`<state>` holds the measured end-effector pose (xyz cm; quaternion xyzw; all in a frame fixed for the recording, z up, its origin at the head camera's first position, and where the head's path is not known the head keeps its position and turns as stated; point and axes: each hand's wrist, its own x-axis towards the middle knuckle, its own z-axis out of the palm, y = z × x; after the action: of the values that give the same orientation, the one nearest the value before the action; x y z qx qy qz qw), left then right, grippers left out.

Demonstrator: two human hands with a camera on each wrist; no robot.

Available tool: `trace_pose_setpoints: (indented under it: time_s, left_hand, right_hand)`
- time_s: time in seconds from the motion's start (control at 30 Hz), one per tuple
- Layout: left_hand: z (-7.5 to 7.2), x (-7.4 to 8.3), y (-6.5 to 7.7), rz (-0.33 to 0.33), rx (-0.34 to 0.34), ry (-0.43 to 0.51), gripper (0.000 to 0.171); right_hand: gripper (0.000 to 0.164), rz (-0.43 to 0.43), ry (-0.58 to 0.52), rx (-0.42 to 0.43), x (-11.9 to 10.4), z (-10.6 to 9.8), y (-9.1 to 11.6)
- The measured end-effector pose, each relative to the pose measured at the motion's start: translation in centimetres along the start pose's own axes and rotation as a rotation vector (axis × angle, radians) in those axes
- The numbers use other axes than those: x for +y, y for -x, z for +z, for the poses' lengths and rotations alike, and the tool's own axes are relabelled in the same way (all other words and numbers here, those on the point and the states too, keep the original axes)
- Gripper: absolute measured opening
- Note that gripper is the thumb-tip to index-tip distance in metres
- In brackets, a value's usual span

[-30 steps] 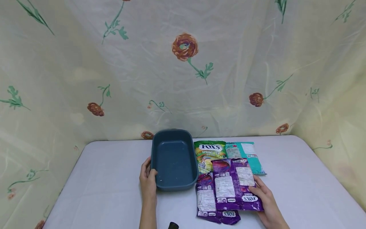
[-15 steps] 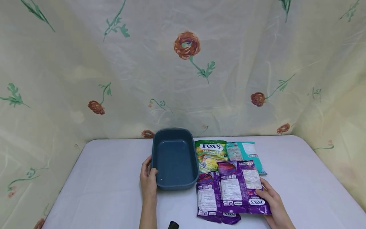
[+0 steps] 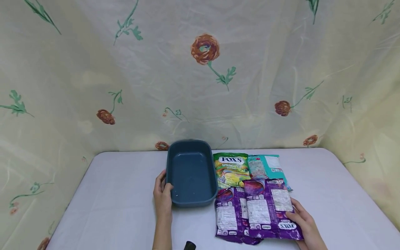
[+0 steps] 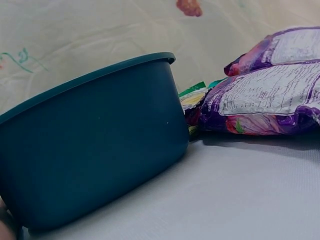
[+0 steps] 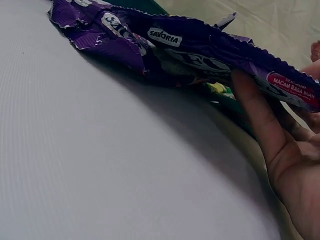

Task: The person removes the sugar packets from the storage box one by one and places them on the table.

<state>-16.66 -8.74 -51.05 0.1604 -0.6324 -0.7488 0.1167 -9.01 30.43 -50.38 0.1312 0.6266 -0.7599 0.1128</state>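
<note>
At the left side of a dark blue plastic tub (image 3: 191, 173), my left hand (image 3: 162, 196) grips the wall, thumb over the rim. Nothing but a few specks shows inside the tub. My right hand (image 3: 306, 222) pinches a purple Fox's candy bag (image 3: 272, 210) by its right edge, thumb on top and fingers beneath. That bag overlaps a second purple candy bag (image 3: 227, 217) lying by the tub. In the right wrist view the held bag (image 5: 200, 47) is raised off the table at the hand's side.
A green Fox's Spring Tea bag (image 3: 231, 170) lies against the tub's right side. Next to it is a turquoise bag (image 3: 275, 168), partly covered. A dark object (image 3: 189, 246) pokes in at the white table's (image 3: 118, 208) front edge. Flowered cloth (image 3: 150, 83) hangs behind.
My right hand has moved right and toward me with the purple candy bag, baring more of the purple bag beneath and the green one. The left hand and tub stay put.
</note>
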Motion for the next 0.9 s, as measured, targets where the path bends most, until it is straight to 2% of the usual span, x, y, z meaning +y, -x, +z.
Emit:
trace_pose_setpoints:
  time_s: [0.13, 0.37, 0.5, 0.73, 0.9]
  left_hand:
    - [0.0, 0.2, -0.1, 0.000, 0.001, 0.001, 0.058]
    - [0.0, 0.3, 0.0, -0.010, 0.003, 0.011, 0.057]
    - [-0.1, 0.2, 0.0, -0.010, 0.006, 0.012, 0.057]
    - [-0.1, 0.2, -0.1, -0.007, 0.012, -0.001, 0.057]
    - [0.0, 0.1, -0.1, -0.012, 0.009, 0.001, 0.057]
  right_hand:
    - [0.034, -0.039, -0.008, -0.015, 0.2, -0.7, 0.2]
    - [0.040, -0.076, -0.010, -0.075, 0.2, -1.8, 0.5]
    - [0.039, -0.072, -0.001, -0.065, 0.2, -2.2, 0.8]
    - [0.042, -0.114, -0.044, -0.087, 0.4, -2.6, 0.8]
    - [0.042, -0.091, -0.038, -0.070, 0.5, -2.9, 0.9]
